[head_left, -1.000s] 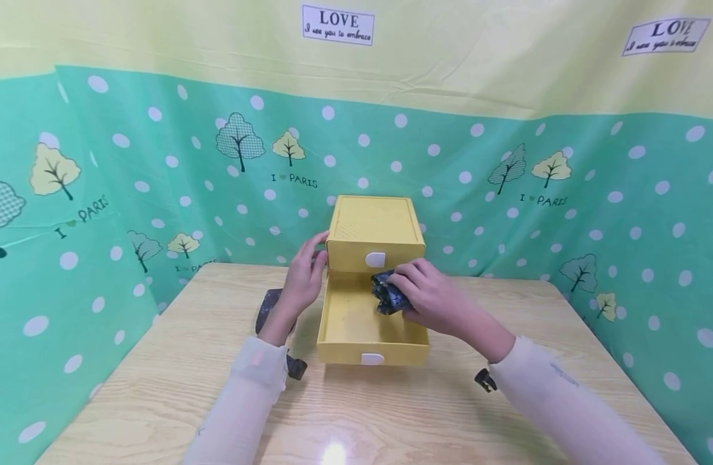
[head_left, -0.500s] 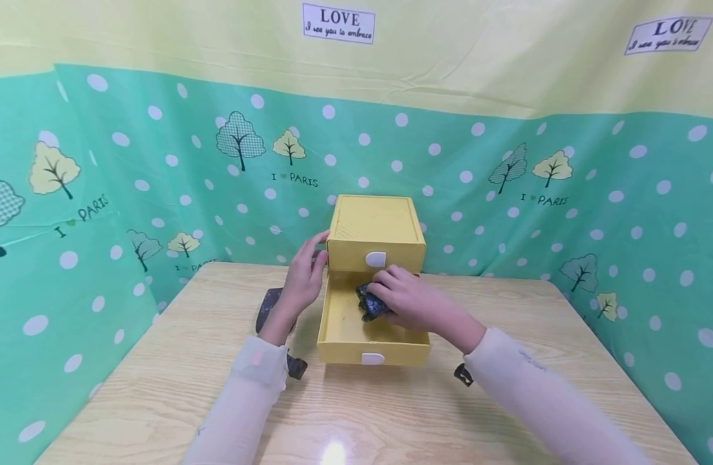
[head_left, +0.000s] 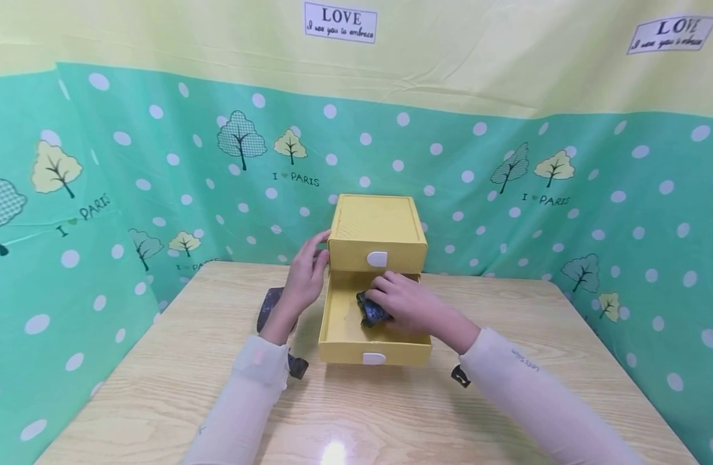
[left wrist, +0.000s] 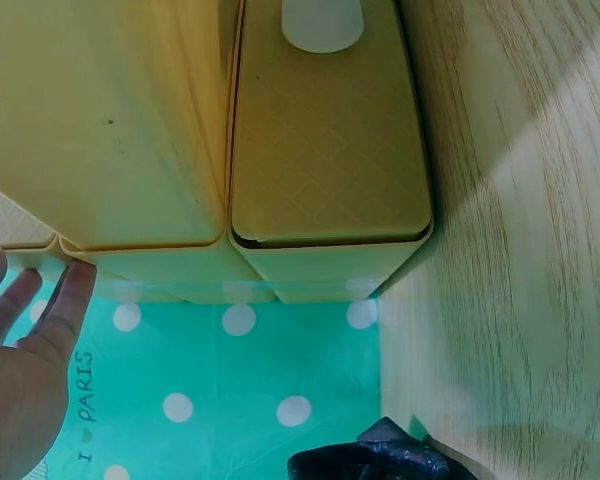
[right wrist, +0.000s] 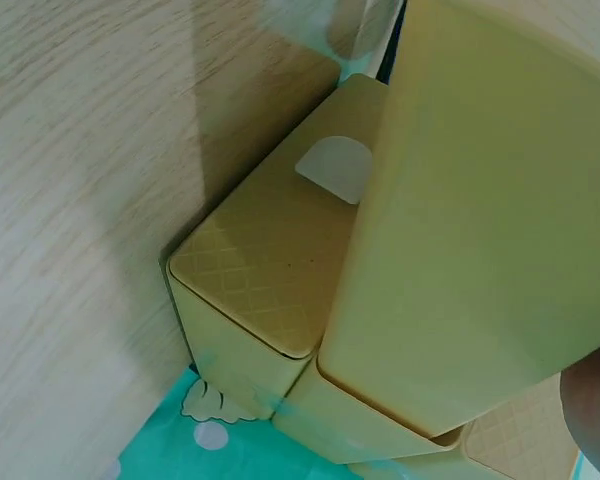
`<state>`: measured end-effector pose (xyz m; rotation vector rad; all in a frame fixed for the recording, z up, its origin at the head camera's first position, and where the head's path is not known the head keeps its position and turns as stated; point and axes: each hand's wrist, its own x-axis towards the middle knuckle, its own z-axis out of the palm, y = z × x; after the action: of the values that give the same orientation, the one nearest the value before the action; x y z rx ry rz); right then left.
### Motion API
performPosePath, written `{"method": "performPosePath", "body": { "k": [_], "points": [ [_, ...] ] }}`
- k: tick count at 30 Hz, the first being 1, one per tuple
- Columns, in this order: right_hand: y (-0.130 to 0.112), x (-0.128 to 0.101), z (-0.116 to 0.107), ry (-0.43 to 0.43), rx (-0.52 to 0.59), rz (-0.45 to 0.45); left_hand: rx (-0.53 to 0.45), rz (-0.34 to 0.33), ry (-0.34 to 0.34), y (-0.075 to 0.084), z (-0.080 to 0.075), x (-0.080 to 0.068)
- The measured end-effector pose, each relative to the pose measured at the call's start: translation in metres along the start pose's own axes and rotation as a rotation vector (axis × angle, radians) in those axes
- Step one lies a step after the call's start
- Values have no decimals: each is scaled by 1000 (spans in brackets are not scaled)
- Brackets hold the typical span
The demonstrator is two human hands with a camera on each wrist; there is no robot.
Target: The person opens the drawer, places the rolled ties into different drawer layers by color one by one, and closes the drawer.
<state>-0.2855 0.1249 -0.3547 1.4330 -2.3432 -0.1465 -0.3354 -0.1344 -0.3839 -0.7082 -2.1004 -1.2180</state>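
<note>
A yellow drawer cabinet stands on the table with a lower drawer pulled out under the closed upper one. My right hand is inside the pulled-out drawer and grips a crumpled dark bundle with a bluish pattern; its exact kind cannot be told. The left hand rests its fingers against the cabinet's left side, as the left wrist view also shows with the hand at the cabinet edge. In the right wrist view, only a fingertip shows beside the drawer.
A dark patterned item lies on the table left of the cabinet, partly behind the left forearm; a dark glossy thing shows low in the left wrist view. Small dark pieces sit by both sleeves. A polka-dot curtain closes off the back and sides.
My right hand has moved left and slightly down into the drawer with the dark bundle still in its grip. The left hand stays at the cabinet's side.
</note>
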Motion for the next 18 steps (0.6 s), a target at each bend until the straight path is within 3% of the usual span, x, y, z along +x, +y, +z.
{"method": "performPosePath", "body": {
  "k": [11,18],
  "points": [
    [0,-3,-22,-149,149,46,-1,-10,-6,1,-1,1],
    [-2,-5,-34,-127,180,34,-7,-6,-8,2,0,1]
  ]
}}
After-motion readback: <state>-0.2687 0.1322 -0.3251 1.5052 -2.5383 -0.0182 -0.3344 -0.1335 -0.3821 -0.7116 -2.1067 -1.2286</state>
